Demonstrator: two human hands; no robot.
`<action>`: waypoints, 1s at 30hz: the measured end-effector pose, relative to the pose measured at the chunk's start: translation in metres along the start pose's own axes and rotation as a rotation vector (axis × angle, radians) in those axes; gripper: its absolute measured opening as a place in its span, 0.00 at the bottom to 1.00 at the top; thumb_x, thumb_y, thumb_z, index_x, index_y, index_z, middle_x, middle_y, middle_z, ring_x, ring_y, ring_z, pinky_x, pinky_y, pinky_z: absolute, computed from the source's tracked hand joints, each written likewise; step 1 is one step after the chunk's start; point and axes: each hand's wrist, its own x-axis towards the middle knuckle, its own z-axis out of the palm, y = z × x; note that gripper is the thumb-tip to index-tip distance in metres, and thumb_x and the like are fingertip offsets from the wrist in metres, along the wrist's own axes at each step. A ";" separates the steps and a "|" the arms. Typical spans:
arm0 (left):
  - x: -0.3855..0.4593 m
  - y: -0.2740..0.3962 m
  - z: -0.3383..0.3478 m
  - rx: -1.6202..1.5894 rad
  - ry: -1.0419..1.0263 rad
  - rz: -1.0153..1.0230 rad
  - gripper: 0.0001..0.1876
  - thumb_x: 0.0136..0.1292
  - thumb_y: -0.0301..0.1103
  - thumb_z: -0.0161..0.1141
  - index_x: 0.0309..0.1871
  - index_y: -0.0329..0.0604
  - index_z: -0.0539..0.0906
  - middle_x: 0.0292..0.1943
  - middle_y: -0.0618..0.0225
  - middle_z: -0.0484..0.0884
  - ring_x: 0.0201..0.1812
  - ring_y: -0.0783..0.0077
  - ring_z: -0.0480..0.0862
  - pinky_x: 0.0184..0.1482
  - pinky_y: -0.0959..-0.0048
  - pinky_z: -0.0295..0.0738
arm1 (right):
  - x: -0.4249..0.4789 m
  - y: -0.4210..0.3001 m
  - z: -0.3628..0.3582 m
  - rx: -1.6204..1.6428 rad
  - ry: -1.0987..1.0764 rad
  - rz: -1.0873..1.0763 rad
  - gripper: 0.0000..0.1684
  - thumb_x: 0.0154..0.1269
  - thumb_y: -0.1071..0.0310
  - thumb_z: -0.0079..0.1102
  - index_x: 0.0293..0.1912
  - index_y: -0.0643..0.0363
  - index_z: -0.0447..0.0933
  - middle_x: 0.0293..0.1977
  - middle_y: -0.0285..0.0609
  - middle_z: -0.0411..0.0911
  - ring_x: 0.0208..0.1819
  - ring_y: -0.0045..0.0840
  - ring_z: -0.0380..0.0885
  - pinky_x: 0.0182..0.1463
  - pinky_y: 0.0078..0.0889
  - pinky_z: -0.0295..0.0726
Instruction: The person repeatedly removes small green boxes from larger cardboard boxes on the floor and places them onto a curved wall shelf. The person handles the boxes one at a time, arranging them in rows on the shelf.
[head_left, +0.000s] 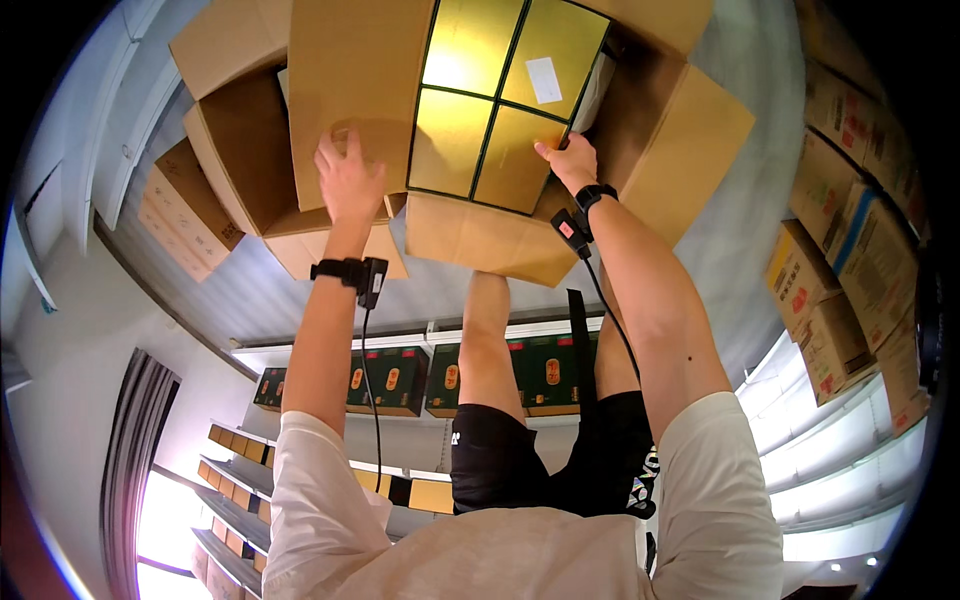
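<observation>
Before me is an open cardboard carton (637, 112) with several gold boxes (457, 135) packed in a grid, dark lines between them. My right hand (576, 159) is at the near right gold box (521, 154), thumb on its top and fingers over its right edge, their tips hidden. A small white label (544, 80) lies on the far right gold box. My left hand (349, 176) rests, fingers apart, over a broad cardboard panel (356, 67) left of the gold boxes. It holds nothing that I can see.
Another open carton (244, 142) stands left, partly under the panel. A smaller carton (187, 210) lies beyond it. Cartons (862, 255) are stacked at right. Dark green boxes (386, 379) line a white shelf behind my legs. Cables (611, 307) trail from both wrist straps.
</observation>
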 end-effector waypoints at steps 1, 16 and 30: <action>0.003 0.004 0.010 -0.070 -0.003 -0.020 0.38 0.58 0.40 0.66 0.72 0.45 0.66 0.74 0.43 0.53 0.74 0.40 0.55 0.67 0.52 0.69 | -0.001 0.000 -0.001 0.006 -0.009 0.002 0.29 0.54 0.50 0.76 0.49 0.59 0.81 0.47 0.50 0.84 0.51 0.44 0.82 0.54 0.42 0.81; 0.036 0.023 0.084 -0.402 -0.016 -0.083 0.57 0.54 0.61 0.69 0.80 0.46 0.51 0.77 0.32 0.35 0.76 0.22 0.39 0.73 0.45 0.58 | 0.002 0.005 -0.001 0.021 0.005 0.004 0.27 0.53 0.52 0.77 0.47 0.59 0.82 0.47 0.50 0.85 0.50 0.43 0.83 0.53 0.42 0.81; -0.012 0.092 0.070 -0.321 0.178 0.107 0.41 0.59 0.41 0.67 0.75 0.47 0.63 0.75 0.46 0.54 0.76 0.40 0.52 0.72 0.43 0.58 | 0.002 0.001 0.002 -0.052 0.052 0.051 0.30 0.52 0.49 0.78 0.49 0.59 0.82 0.49 0.51 0.84 0.52 0.44 0.82 0.53 0.43 0.81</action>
